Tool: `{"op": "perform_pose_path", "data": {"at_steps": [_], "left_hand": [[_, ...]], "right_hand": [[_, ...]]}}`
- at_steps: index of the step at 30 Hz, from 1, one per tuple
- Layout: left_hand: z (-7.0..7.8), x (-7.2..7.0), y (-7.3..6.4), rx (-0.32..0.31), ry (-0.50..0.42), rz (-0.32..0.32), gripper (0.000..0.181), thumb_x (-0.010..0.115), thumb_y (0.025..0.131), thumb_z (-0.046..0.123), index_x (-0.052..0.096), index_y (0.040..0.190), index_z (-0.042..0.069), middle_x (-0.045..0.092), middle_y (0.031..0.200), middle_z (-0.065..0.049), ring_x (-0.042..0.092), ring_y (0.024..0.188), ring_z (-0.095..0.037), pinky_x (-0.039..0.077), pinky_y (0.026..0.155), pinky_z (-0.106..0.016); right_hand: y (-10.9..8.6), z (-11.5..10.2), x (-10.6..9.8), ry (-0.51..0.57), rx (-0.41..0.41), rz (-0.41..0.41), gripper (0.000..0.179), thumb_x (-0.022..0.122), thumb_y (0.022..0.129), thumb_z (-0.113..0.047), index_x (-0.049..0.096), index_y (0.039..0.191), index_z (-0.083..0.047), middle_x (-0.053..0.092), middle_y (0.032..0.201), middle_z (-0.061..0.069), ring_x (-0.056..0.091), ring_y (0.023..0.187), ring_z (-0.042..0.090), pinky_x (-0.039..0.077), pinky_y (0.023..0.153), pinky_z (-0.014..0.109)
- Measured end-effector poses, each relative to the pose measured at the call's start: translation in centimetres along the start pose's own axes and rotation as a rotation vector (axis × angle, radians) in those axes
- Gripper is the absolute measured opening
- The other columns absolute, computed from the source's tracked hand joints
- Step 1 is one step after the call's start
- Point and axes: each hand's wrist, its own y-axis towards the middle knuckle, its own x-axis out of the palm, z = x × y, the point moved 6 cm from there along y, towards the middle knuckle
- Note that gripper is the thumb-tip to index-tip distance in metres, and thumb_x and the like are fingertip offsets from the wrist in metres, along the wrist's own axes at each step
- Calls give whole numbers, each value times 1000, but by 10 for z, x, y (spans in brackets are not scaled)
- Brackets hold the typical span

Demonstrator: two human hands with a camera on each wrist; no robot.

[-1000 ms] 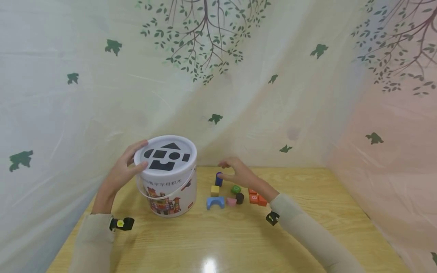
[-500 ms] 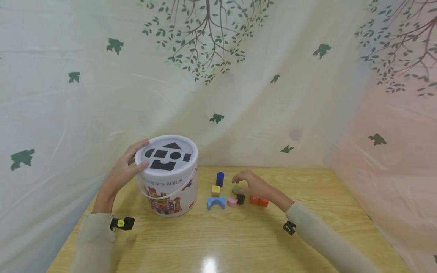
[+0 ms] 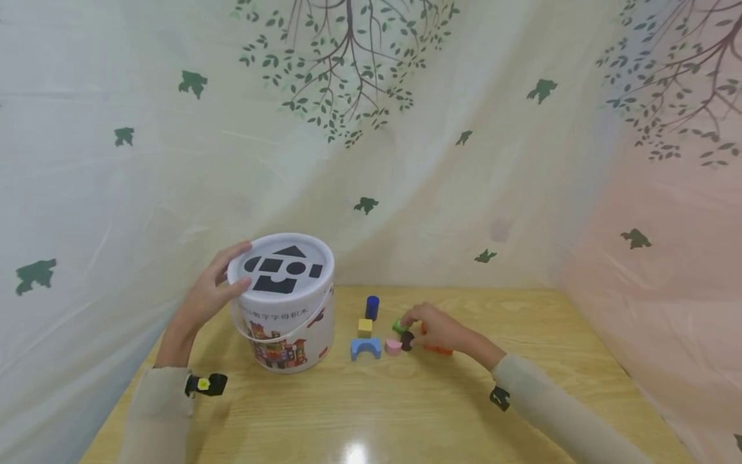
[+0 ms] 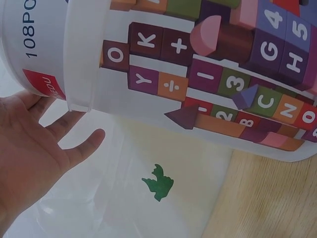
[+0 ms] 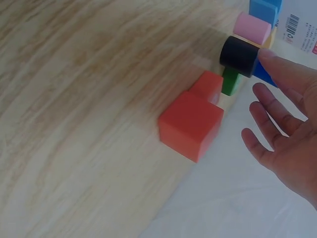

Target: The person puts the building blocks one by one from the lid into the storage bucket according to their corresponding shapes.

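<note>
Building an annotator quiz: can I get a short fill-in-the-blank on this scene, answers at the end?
1. The left hand touches the ____ bucket.
2. In the head view, the bucket stands to the ____ of the yellow cube.
3. The arch block, in front of that cube, is ____.
4. In the head view, the cylinder nearest the right hand is ____.

Missing words: white; left; blue; black.

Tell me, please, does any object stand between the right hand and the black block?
Nothing visible: in the right wrist view, the thumb of the right hand lies at the edge of the black block; whether they touch is unclear.
</note>
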Motion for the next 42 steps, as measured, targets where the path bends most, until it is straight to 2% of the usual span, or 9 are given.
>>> {"op": "perform_pose_path", "data": {"at_steps": [5, 8, 14, 20, 31, 42], "left_hand": [[-1, 1, 0, 2, 3, 0, 68, 66, 96, 13, 37, 158, 13, 27, 165, -19, 26, 148, -48, 24, 114, -77], [-2, 2, 1, -2, 4, -1, 68, 66, 97, 13, 37, 158, 13, 27, 165, -19, 26, 148, -48, 24, 114, -77], [0, 1, 1, 0, 1, 2, 69, 66, 96, 12, 37, 158, 12, 27, 165, -19, 25, 149, -48, 23, 115, -77], [2, 2, 2, 8, -10, 6, 69, 67, 95, 10, 38, 157, 10, 28, 165, -19, 25, 149, -47, 23, 115, -77], [3, 4, -2, 8, -20, 11, 69, 66, 95, 9, 37, 157, 10, 27, 165, -20, 26, 148, -48, 24, 114, -77], [3, 2, -2, 5, -6, 18, 69, 67, 94, 9, 38, 157, 9, 28, 164, -20, 26, 148, -48, 24, 114, -78]], "right_hand": [[-2, 1, 2, -56, -55, 24, 31, 85, 79, -4, 75, 109, -3, 76, 110, 7, 64, 102, 26, 52, 89, 36], [-4, 5, 4, -62, -44, 22, 32, 85, 80, -6, 75, 110, -4, 73, 111, 6, 61, 102, 27, 49, 84, 32], [-5, 9, 7, -89, -35, 35, 31, 86, 80, -12, 76, 110, -8, 72, 110, 3, 59, 102, 25, 47, 84, 31], [-6, 7, 8, -96, -44, 43, 28, 84, 81, -10, 76, 108, -9, 74, 108, 3, 58, 96, 24, 44, 78, 25], [-7, 9, 9, -72, -14, 43, 24, 82, 82, -7, 76, 105, -10, 73, 107, 2, 56, 96, 21, 43, 77, 24], [-4, 9, 10, -74, -32, 48, 23, 82, 82, -6, 76, 104, -9, 74, 106, 3, 57, 96, 21, 45, 78, 27]]}}
